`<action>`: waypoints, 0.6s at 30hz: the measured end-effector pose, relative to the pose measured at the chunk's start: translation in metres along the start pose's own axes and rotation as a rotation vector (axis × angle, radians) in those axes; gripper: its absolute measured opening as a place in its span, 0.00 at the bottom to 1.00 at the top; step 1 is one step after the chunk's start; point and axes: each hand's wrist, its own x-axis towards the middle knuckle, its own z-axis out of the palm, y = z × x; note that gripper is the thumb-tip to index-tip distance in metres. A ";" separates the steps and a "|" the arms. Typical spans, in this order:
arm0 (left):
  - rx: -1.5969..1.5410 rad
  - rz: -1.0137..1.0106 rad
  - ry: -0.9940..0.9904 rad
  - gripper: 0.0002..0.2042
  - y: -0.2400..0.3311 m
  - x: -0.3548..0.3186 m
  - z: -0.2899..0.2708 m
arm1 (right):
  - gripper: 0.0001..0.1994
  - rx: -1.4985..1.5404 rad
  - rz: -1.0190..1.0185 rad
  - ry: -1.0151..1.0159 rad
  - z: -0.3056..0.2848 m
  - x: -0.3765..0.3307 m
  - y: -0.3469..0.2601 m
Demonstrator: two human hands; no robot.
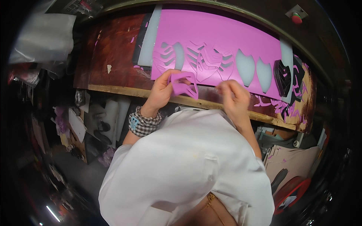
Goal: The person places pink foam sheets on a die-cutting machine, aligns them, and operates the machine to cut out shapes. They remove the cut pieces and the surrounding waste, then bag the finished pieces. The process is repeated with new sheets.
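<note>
My left hand [163, 89] is closed on a cut purple sheet piece [180, 89] with slots through it, held up just above the table's front edge. To its right, my right hand [234, 98] has its fingers curled together, apart from the piece; whether anything is between them is too small to make out. Beyond both hands lies a large purple sheet [211, 28] on a pale board [148, 45]. Slotted shapes are cut along the sheet's near side, and several leaf-shaped openings show the pale board beneath. A black cutting die [281, 77] stands on the sheet's right end.
The red-brown table [113, 52] has a wooden front edge [124, 93]. Purple scraps [281, 105] are heaped at its right end. A red push button [296, 18] sits at the upper right. Stacked beige sheets [288, 162] stand below right, clear plastic [49, 37] at upper left.
</note>
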 end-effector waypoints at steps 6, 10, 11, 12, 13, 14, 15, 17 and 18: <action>-0.166 0.069 -0.009 0.10 -0.007 -0.007 0.003 | 0.03 0.041 -0.030 -0.246 0.039 0.017 -0.022; -0.209 0.033 0.083 0.11 -0.013 -0.016 0.000 | 0.09 0.517 0.338 -0.297 0.057 0.013 -0.016; -0.213 -0.012 0.093 0.12 -0.013 -0.018 -0.002 | 0.11 0.601 0.376 -0.311 0.057 0.013 -0.012; -0.255 -0.060 0.107 0.12 -0.014 -0.020 -0.005 | 0.10 0.733 0.432 -0.301 0.058 0.013 -0.009; -0.288 -0.128 0.107 0.13 -0.015 -0.022 -0.008 | 0.09 0.857 0.563 -0.306 0.057 0.014 -0.005; -0.316 -0.211 0.110 0.14 -0.016 -0.024 -0.011 | 0.09 0.979 0.693 -0.304 0.057 0.013 -0.002; -0.330 -0.208 0.126 0.14 -0.019 -0.025 -0.012 | 0.11 1.116 0.769 -0.384 0.057 0.016 0.003; -0.345 -0.225 0.170 0.15 -0.026 -0.029 -0.015 | 0.12 1.162 0.806 -0.293 0.057 0.015 0.009; -0.285 -0.181 0.202 0.15 -0.029 -0.029 -0.017 | 0.12 1.185 0.821 -0.275 0.057 0.014 0.012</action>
